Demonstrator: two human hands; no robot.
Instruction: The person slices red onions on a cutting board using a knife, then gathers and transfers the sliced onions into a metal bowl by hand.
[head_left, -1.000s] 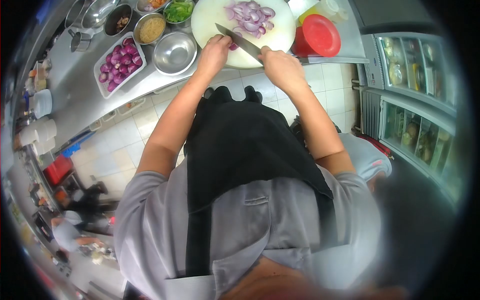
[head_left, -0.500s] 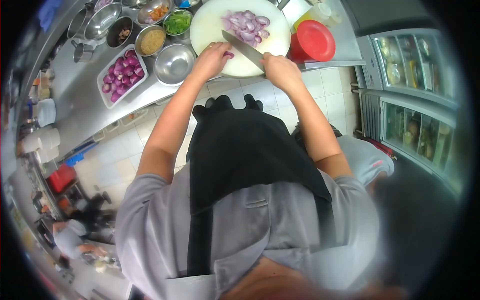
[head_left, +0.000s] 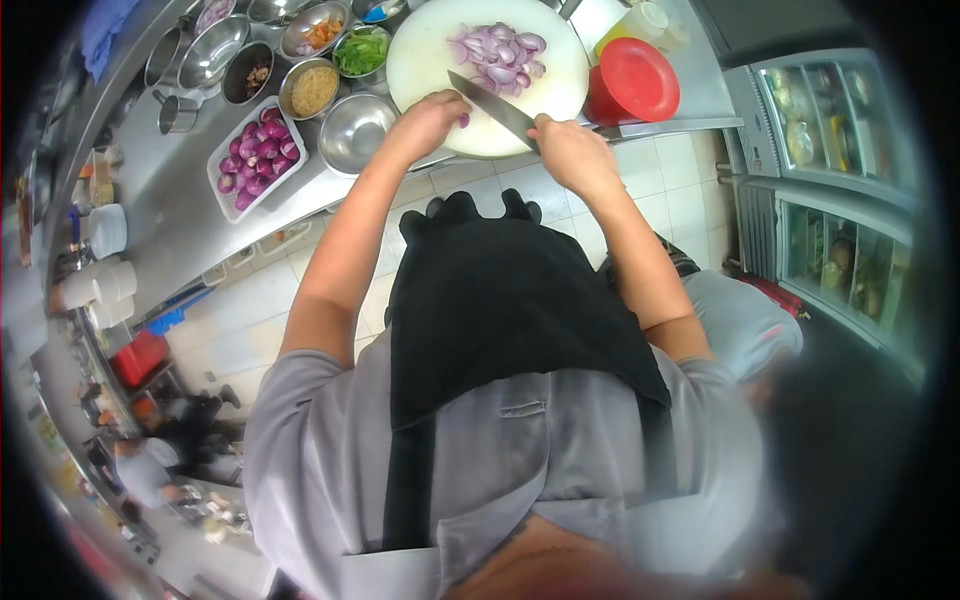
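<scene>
On the round white cutting board (head_left: 420, 50) lies a pile of sliced shallots (head_left: 498, 55). My left hand (head_left: 431, 120) is closed around a small purple shallot piece (head_left: 464, 120) at the board's near left edge. The handle of a knife is in my right hand (head_left: 572, 150), at the near right edge; its blade (head_left: 492, 105) points up and left across the board, between my left hand and the pile. An empty steel bowl (head_left: 357, 133) sits left of the board, beside a white basket of whole purple shallots (head_left: 258, 158).
Steel bowls with noodle-like strands (head_left: 313, 91) and chopped greens (head_left: 361, 51) stand behind the empty bowl. A red container (head_left: 637, 80) is right of the board. Glass-door fridges (head_left: 835, 125) are at right. One person (head_left: 742, 322) is behind at right, another (head_left: 147, 470) at lower left.
Over the last second the blade has come away from my left hand, which still holds the small piece. The whole view has shifted slightly.
</scene>
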